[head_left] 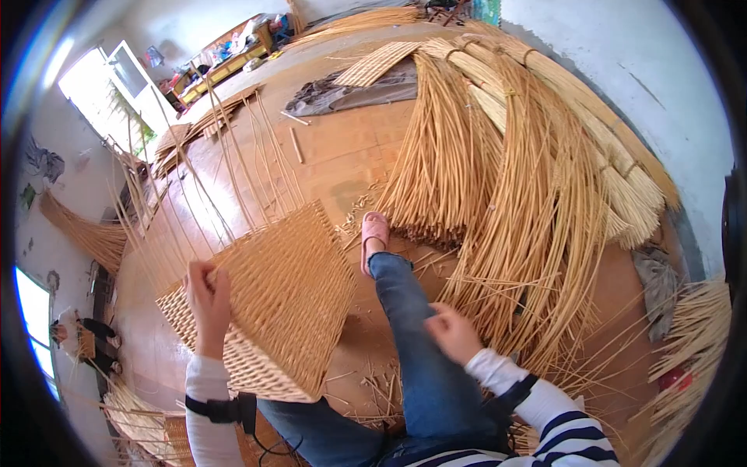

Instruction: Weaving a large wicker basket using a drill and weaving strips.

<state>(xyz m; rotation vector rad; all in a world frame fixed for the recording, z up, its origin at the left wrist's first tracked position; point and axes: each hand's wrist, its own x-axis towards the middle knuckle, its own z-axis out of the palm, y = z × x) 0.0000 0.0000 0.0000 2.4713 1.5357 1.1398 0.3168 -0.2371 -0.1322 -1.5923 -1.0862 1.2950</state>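
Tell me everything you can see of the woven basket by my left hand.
The basket is tan, boxy and tightly woven from what looks like wicker, with flat sides meeting at sharp edges. Long, thin unwoven rods fan out from its far side. It is tilted, its near corner by your left thigh; contact there is unclear. Your left hand, fingers curled, is at its left side.
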